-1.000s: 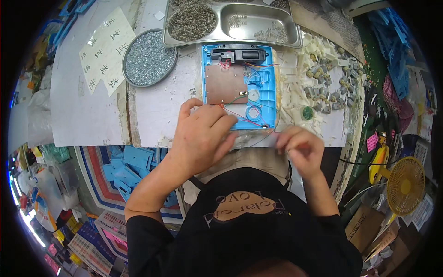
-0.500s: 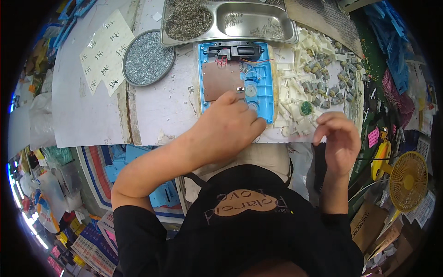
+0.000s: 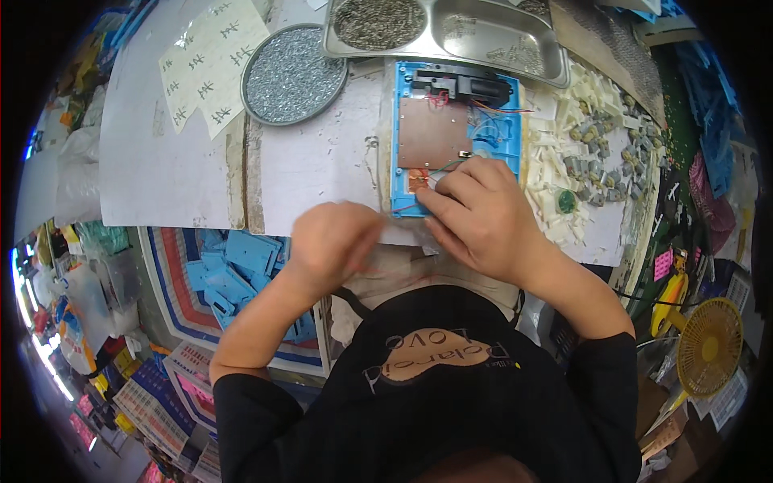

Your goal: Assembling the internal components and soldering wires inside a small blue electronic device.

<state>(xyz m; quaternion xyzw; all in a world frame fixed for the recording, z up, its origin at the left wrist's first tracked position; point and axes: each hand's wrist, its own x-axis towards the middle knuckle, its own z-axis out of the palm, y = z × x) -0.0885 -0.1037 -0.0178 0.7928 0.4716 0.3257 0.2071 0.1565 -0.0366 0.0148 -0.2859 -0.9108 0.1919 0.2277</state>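
Steel tray (image 3: 431,39) at the far side of the bench (image 3: 318,169): small metal springs heaped in its round left compartment, a sparse scatter of them in the longer one to the right. Grey dish (image 3: 291,123) beside it, to the left, filled with small silvery screws (image 3: 294,72). Blue casing (image 3: 507,143) lies open side up, just in front of the tray; inside, a brown board (image 3: 432,133), a black module (image 3: 463,85) across the far end, thin wires, and a copper-coloured piece (image 3: 418,179) near the front left. Below the bench, a striped bag (image 3: 174,275) holds loose blue parts (image 3: 241,266).

Right hand (image 3: 483,209): over the casing's near right part, palm down, fingers bent, fingertips close together by the copper-coloured piece; grip cannot be told. Left hand (image 3: 334,241): half curled at the bench's front edge, left of the casing, fingers blurred; contents cannot be told.
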